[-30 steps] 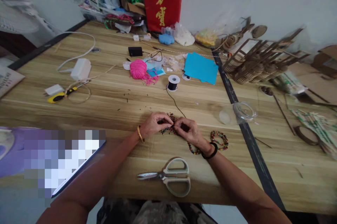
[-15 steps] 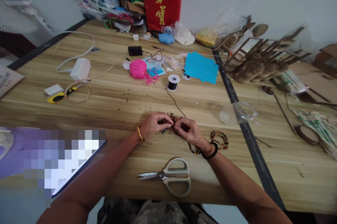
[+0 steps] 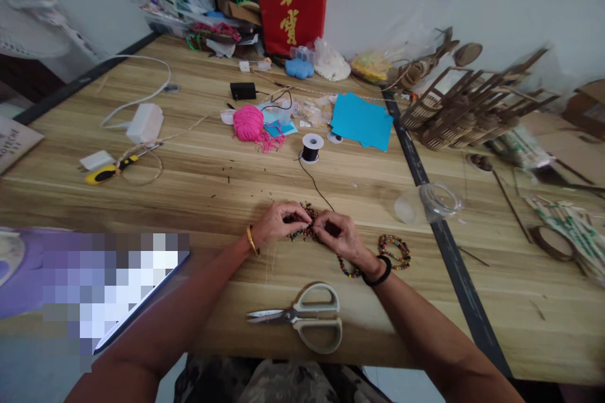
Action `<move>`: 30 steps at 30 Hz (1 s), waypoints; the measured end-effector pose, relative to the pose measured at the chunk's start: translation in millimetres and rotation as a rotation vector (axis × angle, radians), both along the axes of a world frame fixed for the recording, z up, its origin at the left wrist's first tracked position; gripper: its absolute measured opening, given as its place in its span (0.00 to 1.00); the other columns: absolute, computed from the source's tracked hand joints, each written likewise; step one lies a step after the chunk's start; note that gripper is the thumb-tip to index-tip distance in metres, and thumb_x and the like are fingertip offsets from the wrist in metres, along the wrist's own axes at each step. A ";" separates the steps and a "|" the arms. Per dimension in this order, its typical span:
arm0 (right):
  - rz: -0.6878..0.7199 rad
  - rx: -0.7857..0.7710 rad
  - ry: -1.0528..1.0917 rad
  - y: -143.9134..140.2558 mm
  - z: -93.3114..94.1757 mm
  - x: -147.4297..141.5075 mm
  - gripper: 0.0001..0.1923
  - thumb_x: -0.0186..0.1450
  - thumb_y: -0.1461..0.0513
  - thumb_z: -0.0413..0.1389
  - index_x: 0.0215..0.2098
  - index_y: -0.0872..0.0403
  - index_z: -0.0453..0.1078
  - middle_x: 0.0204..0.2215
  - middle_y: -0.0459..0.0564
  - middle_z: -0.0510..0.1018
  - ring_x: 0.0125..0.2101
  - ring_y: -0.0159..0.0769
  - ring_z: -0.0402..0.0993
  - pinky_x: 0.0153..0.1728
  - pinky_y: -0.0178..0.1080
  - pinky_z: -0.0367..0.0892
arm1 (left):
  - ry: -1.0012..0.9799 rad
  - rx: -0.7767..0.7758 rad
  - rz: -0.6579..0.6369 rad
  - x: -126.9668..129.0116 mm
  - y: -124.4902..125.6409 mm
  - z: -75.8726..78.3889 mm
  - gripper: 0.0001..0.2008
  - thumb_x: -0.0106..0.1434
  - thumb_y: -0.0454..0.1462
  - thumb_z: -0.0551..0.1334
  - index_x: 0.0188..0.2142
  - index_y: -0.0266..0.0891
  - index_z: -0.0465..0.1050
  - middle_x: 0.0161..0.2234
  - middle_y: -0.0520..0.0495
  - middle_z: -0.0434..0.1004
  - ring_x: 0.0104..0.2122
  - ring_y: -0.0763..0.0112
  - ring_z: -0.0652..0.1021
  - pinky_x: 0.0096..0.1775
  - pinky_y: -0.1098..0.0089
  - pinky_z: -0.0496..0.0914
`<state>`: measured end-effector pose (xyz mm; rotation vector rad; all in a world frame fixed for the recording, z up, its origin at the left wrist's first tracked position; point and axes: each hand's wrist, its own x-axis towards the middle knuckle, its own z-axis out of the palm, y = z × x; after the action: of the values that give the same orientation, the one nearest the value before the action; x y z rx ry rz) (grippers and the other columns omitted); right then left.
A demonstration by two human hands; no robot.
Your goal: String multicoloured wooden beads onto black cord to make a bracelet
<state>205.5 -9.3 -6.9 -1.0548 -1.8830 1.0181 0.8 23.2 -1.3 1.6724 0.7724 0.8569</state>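
Beads (image 3: 308,209) lie loose in a small heap on the wooden table (image 3: 198,201), partly hidden by the person's 2 hands. The left hand (image 3: 280,222) comes in from the left side of the heap, thumb and forefinger tips brought together over it; the right hand (image 3: 341,236) faces it, its fingertips also drawn together, close to the left ones. What sits between the tips — bead, cord or nothing — is too small to tell.

Black cord (image 3: 317,186) runs from a white spool (image 3: 319,141), which stands upright and carries more of it, down to the right hand. Part of a beaded strand (image 3: 348,269) shows beneath the right wrist, and beaded loops (image 3: 394,253) lie just to its right. Scissors (image 3: 317,318) rest nearer the person, blades pointing left.

Farther right, a clear container (image 3: 425,204) stands near the dark table strip (image 3: 452,264); I cannot tell whether it holds anything. Beyond it, a small dish (image 3: 481,170) holds brown, roundish pieces. By the wall, a clear bag (image 3: 372,69) contains something yellow, and another bag (image 3: 331,62) something whitish. At the back left, a plastic bin (image 3: 163,25) is heaped with mixed materials — its lower contents hidden.
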 end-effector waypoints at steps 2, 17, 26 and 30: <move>0.000 -0.007 0.001 -0.1 -0.5 0.4 0.09 0.65 0.58 0.56 0.31 0.56 0.70 0.24 0.47 0.74 0.23 0.29 0.65 0.24 0.31 0.60 | 0.002 0.006 0.000 -0.2 0.1 -0.3 0.06 0.56 0.36 0.67 0.31 0.33 0.78 0.30 0.44 0.78 0.32 0.70 0.76 0.37 0.70 0.70; -0.018 0.012 0.007 -0.4 0.3 -0.2 0.10 0.65 0.58 0.55 0.30 0.56 0.70 0.24 0.48 0.74 0.23 0.29 0.66 0.24 0.32 0.61 | 0.001 -0.002 0.000 -0.3 1.0 -3.1 0.06 0.56 0.36 0.67 0.31 0.33 0.78 0.30 0.45 0.78 0.31 0.71 0.76 0.36 0.71 0.70; -0.012 -0.013 0.008 -0.5 -1.0 0.5 0.10 0.65 0.57 0.56 0.31 0.56 0.70 0.24 0.47 0.74 0.22 0.29 0.66 0.23 0.32 0.61 | -0.009 -0.019 0.004 0.1 -0.4 -1.1 0.06 0.56 0.36 0.67 0.31 0.33 0.78 0.30 0.44 0.78 0.31 0.70 0.76 0.36 0.70 0.70; -0.008 0.005 0.019 -0.1 -1.3 0.9 0.09 0.65 0.59 0.56 0.30 0.56 0.70 0.24 0.48 0.74 0.23 0.29 0.67 0.24 0.32 0.61 | -0.006 -0.029 0.018 0.1 -1.0 0.0 0.07 0.56 0.37 0.67 0.30 0.33 0.78 0.30 0.44 0.78 0.31 0.70 0.76 0.36 0.70 0.70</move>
<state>206.4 -9.3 -8.2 -1.0459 -1.8637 1.0147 1.0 22.3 -1.3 1.6391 0.7930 0.8589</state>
